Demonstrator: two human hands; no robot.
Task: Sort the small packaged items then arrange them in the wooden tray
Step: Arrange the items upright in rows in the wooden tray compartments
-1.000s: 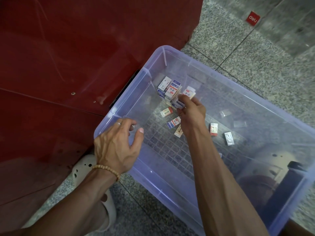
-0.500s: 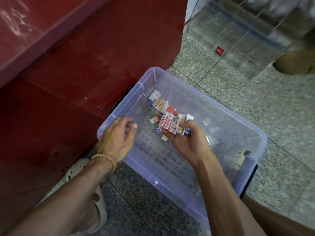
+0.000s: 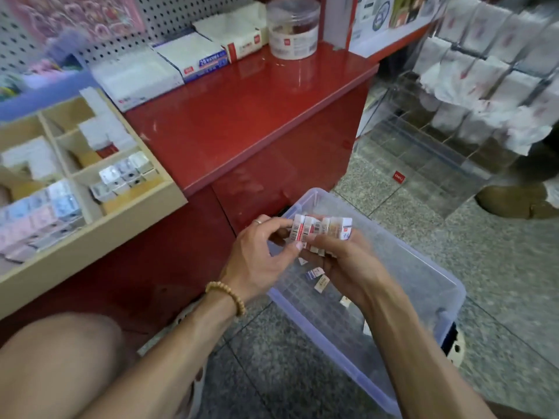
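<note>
A: Where are the small packaged items [image 3: 320,229] found at this moment?

B: A row of them is held above the clear plastic bin [image 3: 423,267], standing on edge side by side. About five or six can be made out in the row; an exact count cannot be given, since they overlap and part of the row is hidden.

A: How is the grip described?

B: The right hand [image 3: 348,261] is curled beneath and around the row, cupping it from below. The left hand [image 3: 260,252] is closed on the near end, with the thumb pressed to the front face and the fingers wrapped behind.

A: How are they expected to handle?

B: They are judged to be light, stiff little boxes with a smooth wrapping, so slipping out of the row is the likely fault. Hold is best taken at both ends of the row, squeezed inward, so that the middle ones are pinned by their neighbours.

A: What else is counted?

B: At least four loose packets [image 3: 316,278] are seen lying on the bin floor. One wooden tray [image 3: 145,207] is set on the red desk [image 3: 257,116] to the left, well apart from the hands; roughly five compartments are visible, several already filled.
</note>
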